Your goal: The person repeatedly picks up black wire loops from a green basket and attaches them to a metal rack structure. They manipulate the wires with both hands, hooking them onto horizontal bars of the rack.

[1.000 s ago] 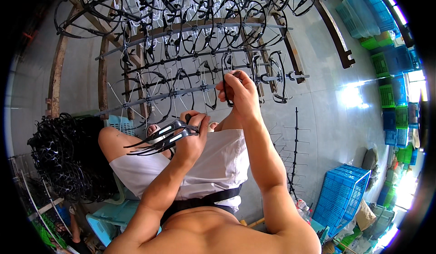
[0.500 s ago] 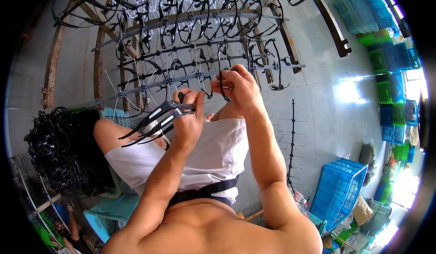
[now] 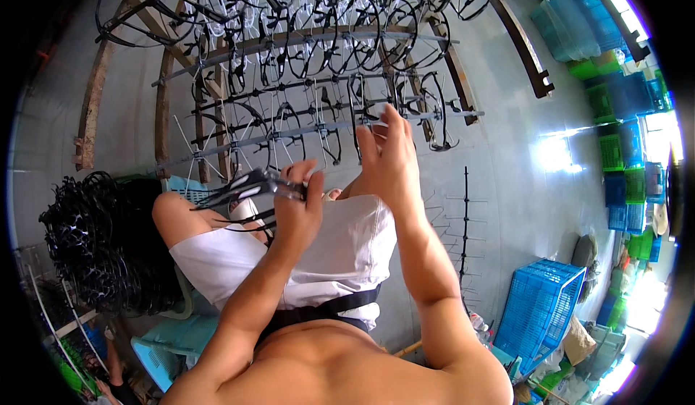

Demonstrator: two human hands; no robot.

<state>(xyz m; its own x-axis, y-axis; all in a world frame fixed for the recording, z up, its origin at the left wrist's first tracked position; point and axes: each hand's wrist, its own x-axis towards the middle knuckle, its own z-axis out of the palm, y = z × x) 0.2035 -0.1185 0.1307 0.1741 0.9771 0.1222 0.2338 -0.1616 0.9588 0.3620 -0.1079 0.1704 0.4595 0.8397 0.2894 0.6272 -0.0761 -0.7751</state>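
My left hand (image 3: 298, 206) is closed around a few black curved plastic frames (image 3: 250, 186) with long thin ends that point to the left, above my lap. My right hand (image 3: 391, 162) is raised at the front bar of the rack, fingers apart, with nothing seen in it. Just beyond its fingertips a black looped frame (image 3: 355, 94) hangs on the hooked rack (image 3: 250, 143). Whether a fingertip still touches that frame, I cannot tell. Further along the same bar are bare white hooks and several other hung frames.
More bars loaded with black frames stand beyond, on rusty brown supports (image 3: 94, 108). A large heap of black frames (image 3: 79, 246) lies at my left. To the right are a spare hooked bar (image 3: 465, 231), a blue crate (image 3: 539, 311) and stacked crates (image 3: 612, 148) along the wall.
My right hand has opened and come off the black frame, which stays on the rack. The frames in my left hand have shifted and tilted slightly.
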